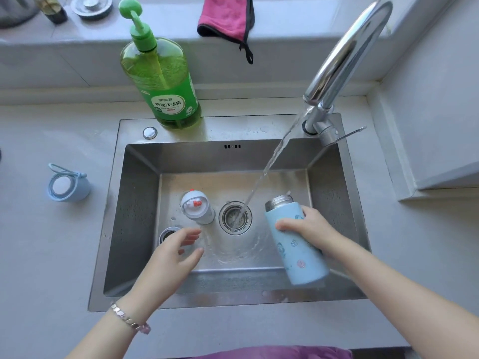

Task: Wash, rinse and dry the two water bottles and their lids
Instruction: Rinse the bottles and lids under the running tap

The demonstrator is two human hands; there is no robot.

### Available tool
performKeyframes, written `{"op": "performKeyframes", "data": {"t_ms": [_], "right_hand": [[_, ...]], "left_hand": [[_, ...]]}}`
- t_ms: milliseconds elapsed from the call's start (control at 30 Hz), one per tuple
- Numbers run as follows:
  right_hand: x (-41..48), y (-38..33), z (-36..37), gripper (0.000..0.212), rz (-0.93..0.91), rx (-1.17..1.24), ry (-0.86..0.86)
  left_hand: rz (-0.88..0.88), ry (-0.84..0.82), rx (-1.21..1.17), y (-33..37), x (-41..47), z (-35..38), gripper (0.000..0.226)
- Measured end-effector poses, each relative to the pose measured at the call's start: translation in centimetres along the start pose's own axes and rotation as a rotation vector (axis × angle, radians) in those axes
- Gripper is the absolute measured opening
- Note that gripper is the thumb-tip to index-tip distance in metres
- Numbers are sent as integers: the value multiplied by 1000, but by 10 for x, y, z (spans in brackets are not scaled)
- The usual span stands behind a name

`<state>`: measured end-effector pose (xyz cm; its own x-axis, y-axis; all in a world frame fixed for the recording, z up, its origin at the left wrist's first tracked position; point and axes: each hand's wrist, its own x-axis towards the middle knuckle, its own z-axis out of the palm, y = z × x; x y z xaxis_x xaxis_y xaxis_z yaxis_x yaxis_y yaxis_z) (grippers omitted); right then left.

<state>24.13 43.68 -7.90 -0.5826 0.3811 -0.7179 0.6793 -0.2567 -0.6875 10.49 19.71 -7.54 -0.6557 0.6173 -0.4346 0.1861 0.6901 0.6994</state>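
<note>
Our right hand (308,226) is wrapped around the middle of the blue bottle (295,244), thumb across its near face and fingers behind. The bottle is pale blue with small cartoon prints, uncapped, and its bare steel mouth tilts up and to the far left. It hangs over the right side of the sink (134,216), its base out above the near rim.

Our left hand (178,251) holds nothing. Its fingers are loosely spread and it hovers over the near-left part of the basin floor. Partly under its fingertips sits a steel-rimmed round thing (166,233); we cannot tell what it is.

Just beyond the left hand stands a white piece with a red catch (197,207) on top, upright on the basin floor to the left of the drain (235,217). We cannot tell whether it is a whole bottle or only a lid. The blue lid (67,183), with its loop strap, stands on the desk (39,255) well to the left of the sink.

The water stream (269,164) runs from the tap (350,47) at the far right down into the drain, passing just left of the bottle's mouth without entering it. A thin sheet of water ripples on the floor between our hands, the widest free space in the basin. A green soap bottle (160,81) stands on the far rim, and a pink cloth (225,18) lies on the ledge behind.
</note>
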Motion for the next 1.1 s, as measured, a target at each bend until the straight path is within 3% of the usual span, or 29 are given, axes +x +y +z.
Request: {"op": "performKeyframes", "data": {"t_ms": [133, 500, 567, 667, 800, 933, 1100], "right_hand": [[20, -13, -21, 53, 280, -295, -115], [8, -18, -59, 51, 476, -812, -177], [7, -9, -54, 51, 368, -823, -100], [8, -7, -30, 48, -10, -724, 49], [14, -7, 9, 67, -447, -318, 116], [32, -6, 37, 77, -559, -85, 188], [41, -16, 41, 76, -578, -10, 277]], "left_hand": [[-15, -35, 8, 3, 2, 1, 25], [-26, -129, 30, 13, 12, 9, 22], [-29, -137, 28, 14, 13, 9, 21], [-27, -123, 19, 19, 14, 7, 20], [-21, -64, -5, 22, 16, -2, 19], [-24, -32, -15, 19, 17, -9, 20], [-53, -47, -11, 17, 16, -7, 19]]}}
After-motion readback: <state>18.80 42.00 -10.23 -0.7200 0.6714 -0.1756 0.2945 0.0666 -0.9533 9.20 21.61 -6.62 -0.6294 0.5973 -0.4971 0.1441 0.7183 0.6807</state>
